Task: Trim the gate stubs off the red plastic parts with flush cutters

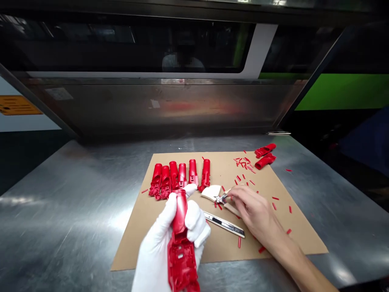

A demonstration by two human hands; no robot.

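Gloved left hand grips the red part, long axis near-to-far; bare right hand, just right, closes on nippers.

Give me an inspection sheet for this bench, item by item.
Surface: steel table with a cardboard sheet laid on it.
Job's things: red plastic part; cream-handled nippers; utility knife lying flat on the cardboard.
Clutter: row of six red parts, two more red parts at the far right corner, small red offcuts scattered about.
Hands: gloved left hand grips the red plastic part; bare right hand rests on the nippers.
Cables: nothing seen.
Surroundings: machine housing with dark window behind; yellow label at left.
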